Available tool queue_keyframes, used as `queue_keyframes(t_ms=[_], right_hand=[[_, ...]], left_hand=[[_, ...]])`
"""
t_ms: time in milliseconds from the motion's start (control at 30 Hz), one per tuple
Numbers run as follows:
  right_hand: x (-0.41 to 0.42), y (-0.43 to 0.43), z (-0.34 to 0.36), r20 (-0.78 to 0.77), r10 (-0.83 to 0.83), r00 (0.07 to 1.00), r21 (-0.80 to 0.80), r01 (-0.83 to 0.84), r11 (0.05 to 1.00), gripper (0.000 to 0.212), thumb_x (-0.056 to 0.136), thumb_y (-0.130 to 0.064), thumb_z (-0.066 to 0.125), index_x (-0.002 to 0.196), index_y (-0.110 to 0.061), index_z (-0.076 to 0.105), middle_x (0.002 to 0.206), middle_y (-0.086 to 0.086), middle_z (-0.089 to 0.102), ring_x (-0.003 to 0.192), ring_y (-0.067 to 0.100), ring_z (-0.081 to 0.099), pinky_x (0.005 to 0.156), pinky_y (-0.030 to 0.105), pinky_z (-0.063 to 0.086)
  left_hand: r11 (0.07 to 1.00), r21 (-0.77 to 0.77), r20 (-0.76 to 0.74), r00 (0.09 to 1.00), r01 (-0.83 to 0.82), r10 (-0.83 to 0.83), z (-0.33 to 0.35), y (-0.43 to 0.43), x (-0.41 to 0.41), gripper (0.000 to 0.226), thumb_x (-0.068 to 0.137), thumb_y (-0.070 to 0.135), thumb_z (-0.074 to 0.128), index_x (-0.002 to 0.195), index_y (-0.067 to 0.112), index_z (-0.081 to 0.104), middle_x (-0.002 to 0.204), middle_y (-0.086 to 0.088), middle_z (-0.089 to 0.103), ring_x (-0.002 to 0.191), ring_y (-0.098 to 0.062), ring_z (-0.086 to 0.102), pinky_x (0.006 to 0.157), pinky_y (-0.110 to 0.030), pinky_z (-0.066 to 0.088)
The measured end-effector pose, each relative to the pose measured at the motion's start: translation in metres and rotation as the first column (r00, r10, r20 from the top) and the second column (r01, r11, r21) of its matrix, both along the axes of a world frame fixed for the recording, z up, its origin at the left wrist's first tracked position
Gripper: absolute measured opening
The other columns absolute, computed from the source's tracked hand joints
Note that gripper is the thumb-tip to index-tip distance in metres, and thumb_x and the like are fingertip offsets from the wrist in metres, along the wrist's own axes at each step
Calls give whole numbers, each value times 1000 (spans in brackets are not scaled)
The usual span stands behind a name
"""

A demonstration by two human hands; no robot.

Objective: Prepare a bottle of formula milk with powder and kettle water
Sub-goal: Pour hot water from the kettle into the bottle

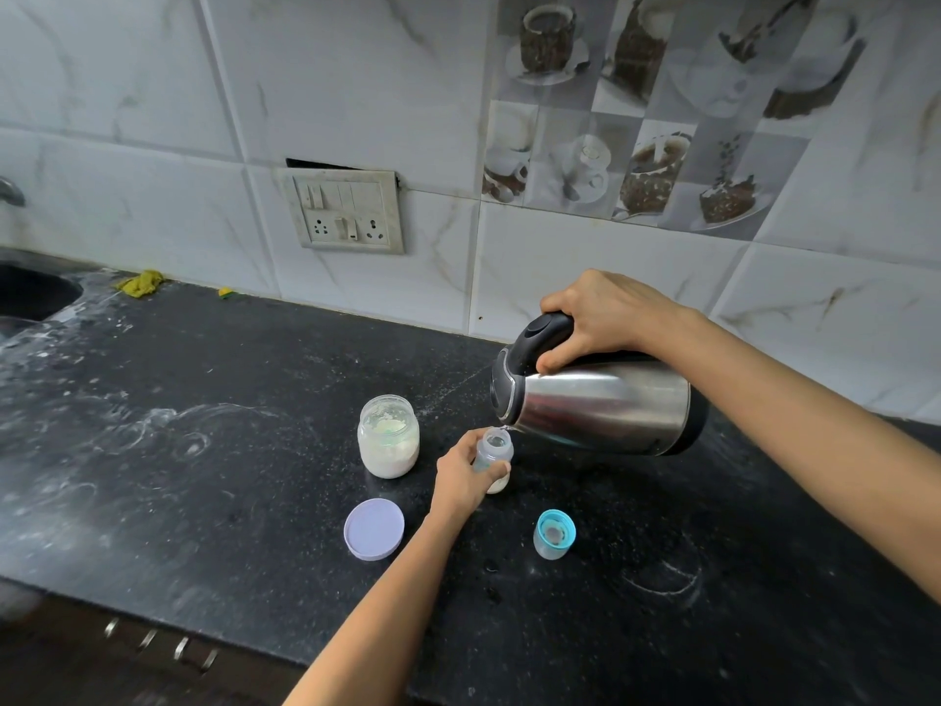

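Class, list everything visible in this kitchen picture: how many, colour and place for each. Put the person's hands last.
Baby bottle: one, clear, white at the bottom, upright at centre.
Kettle: one, steel with black lid and handle, tipped over the bottle's mouth.
Powder jar: one, clear with white powder, open, left of the bottle.
Jar lid: one, lilac, in front of the jar.
Bottle cap: one, teal and clear, front right of the bottle.
Countertop: one, black speckled, under everything.
Switchboard: one, off-white, on the tiled wall.
Cloth: one, yellow, beside the sink, far left.
Left hand: one, grips the bottle.
Right hand: one, grips the kettle handle.
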State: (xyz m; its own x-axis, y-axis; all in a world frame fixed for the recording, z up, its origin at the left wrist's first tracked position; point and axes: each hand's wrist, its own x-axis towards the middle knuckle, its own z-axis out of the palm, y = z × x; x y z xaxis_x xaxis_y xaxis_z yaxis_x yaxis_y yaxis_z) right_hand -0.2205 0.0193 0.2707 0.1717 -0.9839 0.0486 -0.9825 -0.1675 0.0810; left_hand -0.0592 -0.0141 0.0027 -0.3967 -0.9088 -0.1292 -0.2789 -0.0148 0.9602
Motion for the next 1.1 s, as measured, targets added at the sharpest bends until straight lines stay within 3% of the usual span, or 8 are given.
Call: queue_keyframes(t_ms=[433,633,800,1100], right_hand=[[0,-1,9,-44,-5,999,12,5,1000,50,67,-60,76,66,-18,51,57,-1,51,58,15,49,48,30,33],[-1,-2,10,-61,3,998,26,-2,1000,49,66,-61,76,67,-18,53,58,-2,52,58,14,50,49,30,35],[1,-1,13,-62,7,998,33,-5,999,47,67,-60,76,66,-21,51,57,-3,50,57,12,48,48,30,34],[1,-3,17,-52,19,998,34,-17,999,46,67,-60,76,63,-22,49,56,-4,50,55,11,47,49,32,35]], left_hand=[[1000,-18,-3,1000,4,-4,-3,-1,0,51,75,18,77,119,31,58,116,8,65,110,-11,58,102,-37,46],[1000,-11,-12,1000,-1,1,-1,0,0,48,76,15,77,115,35,57,115,9,65,110,-11,58,100,-30,44],[1000,-7,-3,1000,5,-5,-2,0,0,51,76,17,77,120,31,57,118,8,64,111,-11,58,102,-34,45],[1000,-18,-29,1000,7,-7,-1,1,1,48,77,15,77,118,30,58,114,9,65,108,-8,59,98,-27,45]])
